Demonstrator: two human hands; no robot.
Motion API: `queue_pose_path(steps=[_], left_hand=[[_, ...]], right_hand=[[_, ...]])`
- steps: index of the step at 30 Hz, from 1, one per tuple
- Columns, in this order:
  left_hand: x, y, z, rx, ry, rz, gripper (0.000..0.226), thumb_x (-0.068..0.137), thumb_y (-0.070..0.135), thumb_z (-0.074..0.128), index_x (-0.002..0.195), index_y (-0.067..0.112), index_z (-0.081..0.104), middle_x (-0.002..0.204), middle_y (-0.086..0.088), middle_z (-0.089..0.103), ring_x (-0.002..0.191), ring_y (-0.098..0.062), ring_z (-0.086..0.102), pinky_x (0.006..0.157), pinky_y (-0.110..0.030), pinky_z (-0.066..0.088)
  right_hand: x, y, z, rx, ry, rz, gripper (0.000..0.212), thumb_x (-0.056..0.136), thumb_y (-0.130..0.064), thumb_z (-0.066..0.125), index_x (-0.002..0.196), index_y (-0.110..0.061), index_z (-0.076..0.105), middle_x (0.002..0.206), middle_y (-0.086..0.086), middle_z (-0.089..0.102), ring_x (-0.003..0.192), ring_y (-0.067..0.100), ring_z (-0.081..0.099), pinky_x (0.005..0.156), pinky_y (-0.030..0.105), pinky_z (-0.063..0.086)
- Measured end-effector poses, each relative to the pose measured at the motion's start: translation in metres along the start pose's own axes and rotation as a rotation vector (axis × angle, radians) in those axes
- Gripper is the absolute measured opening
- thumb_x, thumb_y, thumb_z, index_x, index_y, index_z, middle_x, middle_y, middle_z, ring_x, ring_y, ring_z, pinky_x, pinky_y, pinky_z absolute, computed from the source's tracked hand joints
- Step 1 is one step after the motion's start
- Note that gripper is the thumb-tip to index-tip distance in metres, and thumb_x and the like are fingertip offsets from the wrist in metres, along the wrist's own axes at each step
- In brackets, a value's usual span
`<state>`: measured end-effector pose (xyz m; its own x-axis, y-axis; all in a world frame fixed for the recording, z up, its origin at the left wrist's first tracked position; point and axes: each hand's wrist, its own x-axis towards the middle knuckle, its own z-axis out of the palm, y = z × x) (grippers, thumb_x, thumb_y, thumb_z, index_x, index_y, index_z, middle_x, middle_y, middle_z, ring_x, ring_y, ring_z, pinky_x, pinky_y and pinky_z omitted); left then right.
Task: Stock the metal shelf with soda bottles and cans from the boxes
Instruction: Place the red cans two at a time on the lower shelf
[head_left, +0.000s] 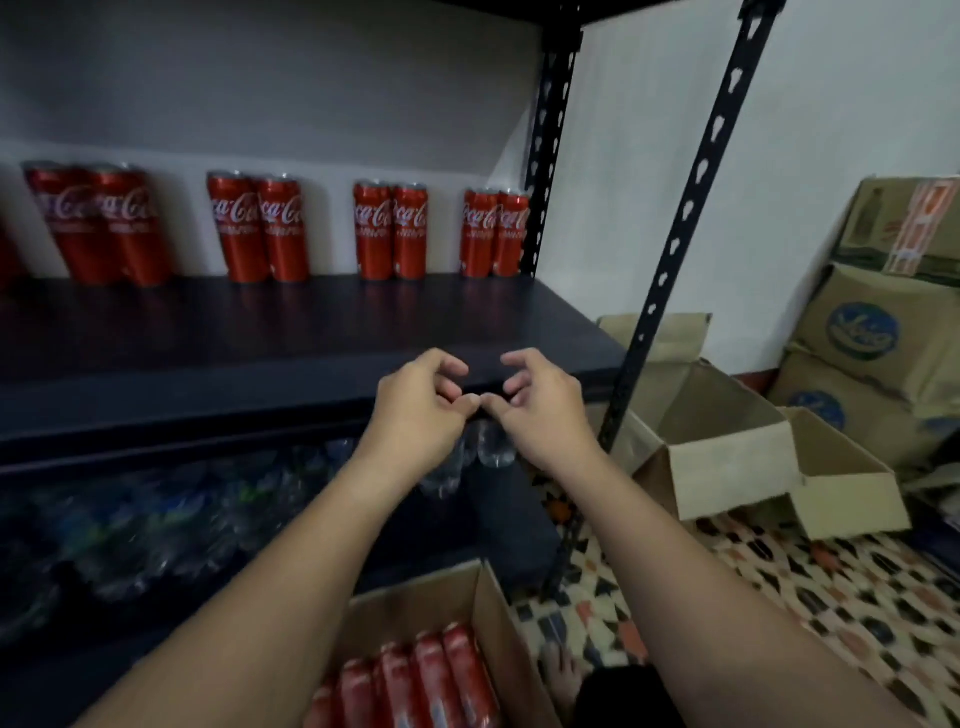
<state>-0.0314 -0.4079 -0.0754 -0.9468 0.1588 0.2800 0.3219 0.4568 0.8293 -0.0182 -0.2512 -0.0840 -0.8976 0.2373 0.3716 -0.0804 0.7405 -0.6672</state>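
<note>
Left hand (421, 410) and right hand (540, 410) loosely curled, empty; drop to box (488, 587), grip cans (431, 675) by pairs, continue shelf (260, 332) back row

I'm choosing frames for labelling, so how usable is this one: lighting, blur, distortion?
Head view: dim, flat light. The red cans on the shelf read fairly sharp, logos legible. The bottles below are dark and smeared, and the cans in the open box are blurred. The wide lens slants the uprights and the outer cans. Both hands are empty, fingers loosely curled.
</note>
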Motion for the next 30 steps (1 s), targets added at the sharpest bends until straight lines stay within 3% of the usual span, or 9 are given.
queue_pose_path(steps=[6, 10, 14, 15, 16, 20, 23, 25, 30], left_hand=[[-0.099, -0.088, 0.026, 0.043, -0.181, -0.208, 0.026, 0.087, 0.016, 0.081, 0.107, 0.022, 0.064, 0.09, 0.004, 0.067, 0.077, -0.006, 0.061, 0.07, -0.016, 0.047], [-0.151, -0.164, 0.052, 0.137, -0.346, -0.383, 0.028, 0.085, 0.005, 0.078, 0.104, 0.019, 0.063, 0.082, 0.004, 0.065, 0.087, -0.018, 0.064, 0.08, -0.021, 0.047], [-0.2, -0.231, 0.069, 0.315, -0.545, -0.509, 0.031, 0.086, 0.014, 0.08, 0.116, 0.01, 0.07, 0.108, -0.008, 0.073, 0.107, -0.024, 0.067, 0.088, -0.024, 0.048], [-0.211, -0.244, 0.072, 0.338, -0.586, -0.533, 0.035, 0.087, 0.018, 0.081, 0.119, 0.011, 0.069, 0.117, -0.008, 0.072, 0.112, -0.025, 0.066, 0.094, -0.027, 0.049], [-0.221, -0.255, 0.075, 0.354, -0.617, -0.559, 0.042, 0.086, 0.024, 0.082, 0.124, 0.014, 0.067, 0.125, -0.007, 0.07, 0.117, -0.026, 0.065, 0.1, -0.031, 0.049], [-0.253, -0.284, 0.092, 0.52, -0.703, -0.573, 0.079, 0.08, 0.062, 0.076, 0.144, 0.023, 0.05, 0.148, -0.008, 0.055, 0.138, -0.031, 0.049, 0.115, -0.047, 0.039], [-0.269, -0.289, 0.101, 0.546, -0.709, -0.544, 0.098, 0.071, 0.071, 0.076, 0.152, 0.031, 0.038, 0.159, -0.004, 0.039, 0.149, -0.033, 0.029, 0.122, -0.054, 0.022], [-0.271, -0.29, 0.104, 0.511, -0.695, -0.526, 0.096, 0.069, 0.067, 0.08, 0.149, 0.033, 0.04, 0.158, -0.001, 0.04, 0.148, -0.03, 0.029, 0.121, -0.052, 0.02], [-0.266, -0.291, 0.107, 0.41, -0.689, -0.533, 0.08, 0.071, 0.058, 0.084, 0.136, 0.04, 0.041, 0.153, -0.001, 0.046, 0.148, -0.032, 0.025, 0.12, -0.053, 0.016]], right_hand=[[-0.096, 0.019, 0.051, -0.055, -0.218, 0.14, 0.045, 0.087, -0.027, 0.079, 0.126, -0.018, 0.058, 0.097, -0.002, 0.06, 0.085, 0.014, 0.061, 0.081, 0.029, 0.053], [-0.154, 0.064, 0.101, -0.138, -0.437, 0.311, 0.042, 0.084, -0.022, 0.08, 0.121, -0.012, 0.062, 0.092, 0.0, 0.064, 0.091, 0.018, 0.064, 0.086, 0.031, 0.054], [-0.201, 0.096, 0.117, -0.278, -0.696, 0.407, 0.024, 0.091, -0.026, 0.069, 0.105, -0.006, 0.07, 0.108, 0.009, 0.072, 0.103, 0.026, 0.067, 0.094, 0.029, 0.052], [-0.211, 0.103, 0.118, -0.3, -0.757, 0.438, 0.024, 0.093, -0.025, 0.067, 0.107, -0.005, 0.068, 0.111, 0.009, 0.07, 0.107, 0.026, 0.066, 0.082, 0.021, 0.045], [-0.22, 0.111, 0.119, -0.315, -0.806, 0.454, 0.025, 0.094, -0.023, 0.067, 0.111, -0.005, 0.066, 0.114, 0.008, 0.069, 0.111, 0.027, 0.065, 0.075, 0.026, 0.039], [-0.25, 0.146, 0.146, -0.329, -0.898, 0.531, 0.033, 0.099, -0.02, 0.062, 0.129, -0.007, 0.059, 0.126, 0.012, 0.067, 0.117, 0.028, 0.065, 0.102, 0.031, 0.049], [-0.267, 0.157, 0.157, -0.246, -0.925, 0.639, 0.05, 0.104, -0.017, 0.055, 0.15, -0.011, 0.039, 0.145, 0.014, 0.053, 0.131, 0.03, 0.053, 0.095, 0.015, 0.046], [-0.275, 0.16, 0.159, -0.238, -0.91, 0.664, 0.061, 0.102, -0.017, 0.057, 0.156, -0.012, 0.029, 0.151, 0.015, 0.046, 0.136, 0.031, 0.048, 0.098, 0.015, 0.043], [-0.28, 0.164, 0.167, -0.288, -0.888, 0.679, 0.079, 0.095, -0.045, 0.064, 0.157, -0.026, 0.019, 0.143, 0.013, 0.052, 0.127, 0.032, 0.056, 0.113, 0.05, 0.042]])
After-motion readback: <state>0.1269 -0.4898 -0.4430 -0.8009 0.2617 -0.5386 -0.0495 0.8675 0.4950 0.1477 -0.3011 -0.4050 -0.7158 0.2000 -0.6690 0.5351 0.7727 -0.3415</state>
